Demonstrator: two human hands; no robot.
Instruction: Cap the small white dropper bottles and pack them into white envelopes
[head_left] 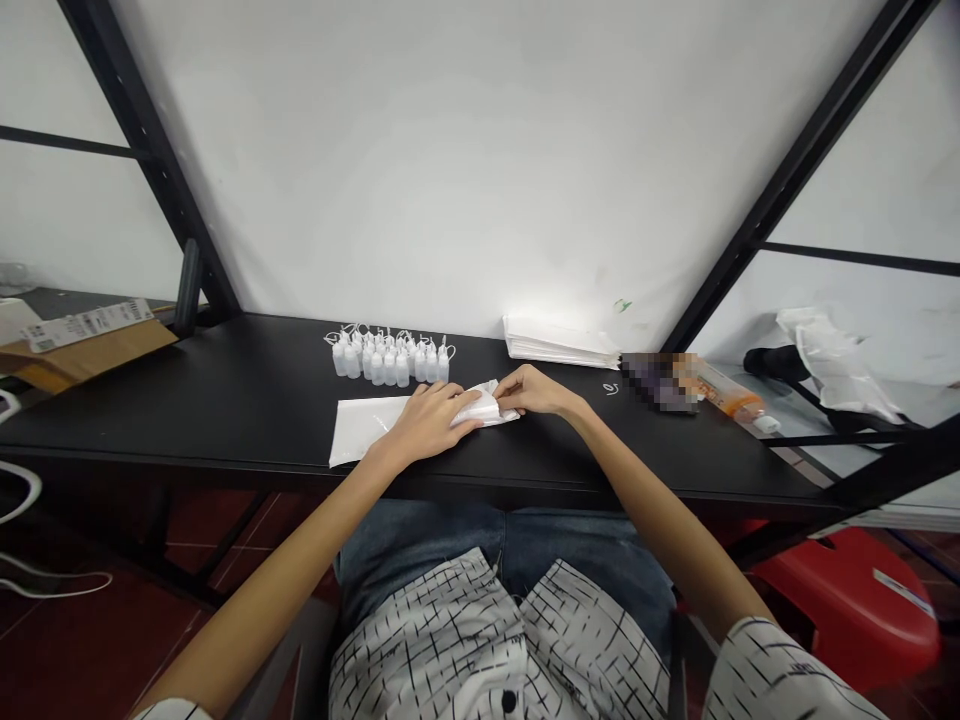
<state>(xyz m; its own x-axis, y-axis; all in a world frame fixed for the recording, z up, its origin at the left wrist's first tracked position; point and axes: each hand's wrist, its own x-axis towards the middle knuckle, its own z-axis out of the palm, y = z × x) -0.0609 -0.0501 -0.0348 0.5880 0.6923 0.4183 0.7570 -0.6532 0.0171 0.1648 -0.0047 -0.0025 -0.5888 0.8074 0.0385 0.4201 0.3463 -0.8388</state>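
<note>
A flat white plastic bag [360,425] lies near the table's front edge, its right end folded and raised. My left hand [429,420] rests across the middle of it, with the fold between thumb and forefinger. At the right end, my right hand [529,390] has its fingers pinched together on the bag's edge. What the fingertips cover is hidden. Just behind the left hand stand several small translucent squeeze bottles [390,365] with thin nozzles and caps on loops.
A stack of flat white bags [559,343] lies at the back against the wall. To the right are a blurred dark item [660,380], an orange-labelled bottle [731,395] on its side and a small white loop [610,389]. A cardboard box [97,350] sits far left.
</note>
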